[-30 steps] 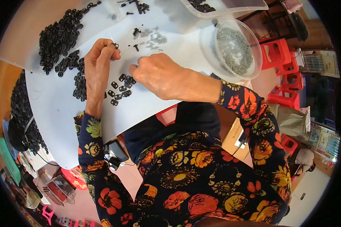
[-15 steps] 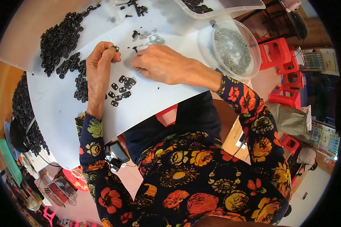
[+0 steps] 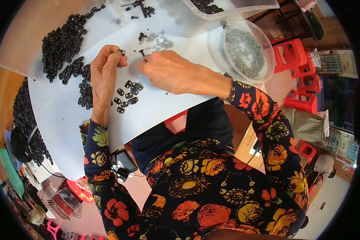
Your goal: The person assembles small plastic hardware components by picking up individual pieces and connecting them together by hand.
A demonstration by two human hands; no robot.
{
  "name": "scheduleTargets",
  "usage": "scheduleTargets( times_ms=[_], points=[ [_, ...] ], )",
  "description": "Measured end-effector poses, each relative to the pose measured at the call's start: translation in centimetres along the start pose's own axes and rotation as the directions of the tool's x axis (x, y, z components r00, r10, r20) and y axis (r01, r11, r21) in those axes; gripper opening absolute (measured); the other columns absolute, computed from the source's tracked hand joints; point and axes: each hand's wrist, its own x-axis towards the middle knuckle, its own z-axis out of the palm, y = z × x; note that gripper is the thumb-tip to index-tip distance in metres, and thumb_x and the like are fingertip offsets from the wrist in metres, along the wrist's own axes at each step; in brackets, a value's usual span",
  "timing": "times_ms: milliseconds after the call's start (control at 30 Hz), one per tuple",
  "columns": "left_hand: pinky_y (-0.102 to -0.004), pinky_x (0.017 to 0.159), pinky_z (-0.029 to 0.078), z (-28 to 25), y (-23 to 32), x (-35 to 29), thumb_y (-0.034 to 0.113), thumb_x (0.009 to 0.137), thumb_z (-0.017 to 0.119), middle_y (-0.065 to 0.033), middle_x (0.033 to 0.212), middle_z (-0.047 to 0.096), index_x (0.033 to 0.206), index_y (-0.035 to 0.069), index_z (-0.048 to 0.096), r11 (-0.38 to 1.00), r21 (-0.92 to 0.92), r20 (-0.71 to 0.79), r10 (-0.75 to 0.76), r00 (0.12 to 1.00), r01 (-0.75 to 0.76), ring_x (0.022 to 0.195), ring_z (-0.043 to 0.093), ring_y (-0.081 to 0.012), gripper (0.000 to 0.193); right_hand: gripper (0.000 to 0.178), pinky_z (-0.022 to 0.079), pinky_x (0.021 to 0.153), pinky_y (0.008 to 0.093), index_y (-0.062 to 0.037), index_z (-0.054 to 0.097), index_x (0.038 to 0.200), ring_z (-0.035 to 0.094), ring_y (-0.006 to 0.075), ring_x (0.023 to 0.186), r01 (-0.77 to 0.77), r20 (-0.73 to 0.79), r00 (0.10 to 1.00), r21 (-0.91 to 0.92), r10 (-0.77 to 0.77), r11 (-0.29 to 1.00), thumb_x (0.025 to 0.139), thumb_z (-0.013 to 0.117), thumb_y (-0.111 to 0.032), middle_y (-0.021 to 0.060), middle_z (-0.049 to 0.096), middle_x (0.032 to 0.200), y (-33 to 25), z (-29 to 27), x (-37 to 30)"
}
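At the tips of my closed left hand (image 3: 104, 66), a small black part (image 3: 123, 52) is pinched between thumb and forefinger. My right hand (image 3: 168, 72) is closed a short way to the right, its fingertips at a small black T-shaped pin (image 3: 142, 53) that sticks up past them. The two hands are apart over the white tabletop. Just beyond the right hand lie small silvery, spring-like pieces (image 3: 163, 42) and a few black pins (image 3: 141, 37). Several black two-holed pieces (image 3: 129, 95) are scattered between my forearms.
A large heap of black pieces (image 3: 62, 48) lies at the far left, with smaller clusters near my left wrist. A round clear tub (image 3: 271, 60) of silvery pieces stands at the right. Behind it is a clear tray (image 3: 228, 14) with black parts. Red stools (image 3: 290, 56) stand beyond.
My right hand has turned slightly, its fingers drawing together near the T-shaped pin. My left hand is almost unmoved, still pinching the black part.
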Motion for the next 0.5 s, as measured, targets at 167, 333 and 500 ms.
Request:
scheduleTargets(
  times_ms=[167, 333, 500],
  points=[
    [-0.023, 0.073, 0.041, 0.6, 0.8, -0.2, 0.014, 0.088, 0.051, 0.0008, 0.068, 0.055, 0.082, 0.004, 0.058, 1.0, 0.005, 0.0, -0.03, 1.0, 0.03, 0.072, 0.051, -0.0078, 0.014, 0.014, 0.048, 0.059, 0.0284, -0.0001, 0.065, 0.085, 0.059, 0.0175, 0.061, 0.075, -0.329, 0.934, 0.555, 0.137, 0.828, 0.073, 0.06, 0.002, 0.0099, 0.061, 0.071, 1.6, 0.3, 0.0],
    [-0.023, 0.076, 0.039, 0.6, 1.3, -0.4, 0.013, 0.087, 0.05, 0.0011, 0.068, 0.055, 0.083, 0.005, 0.058, 0.997, 0.028, 0.019, -0.073, 0.997, 0.072, 0.073, 0.051, -0.0078, 0.013, 0.011, 0.048, 0.061, 0.0245, 0.0026, 0.064, 0.087, 0.056, 0.009, 0.064, 0.161, -0.325, 0.887, 0.883, 0.327, 0.441, 0.079, 0.061, -0.004, 0.0045, 0.063, 0.072, 2.2, 1.1, 1.6],
    [-0.0236, 0.076, 0.039, 0.7, 1.0, -0.4, 0.013, 0.087, 0.05, 0.0011, 0.068, 0.055, 0.084, 0.005, 0.058, 0.998, 0.007, 0.097, -0.063, 0.993, 0.063, 0.073, 0.052, -0.0083, 0.012, 0.009, 0.047, 0.063, 0.0213, 0.0016, 0.063, 0.092, 0.056, 0.0066, 0.068, 0.182, -0.267, 0.899, 0.949, 0.347, 0.258, 0.084, 0.059, 0.0, 0.0012, 0.061, 0.077, 2.7, 1.5, 2.1]
  ],
)
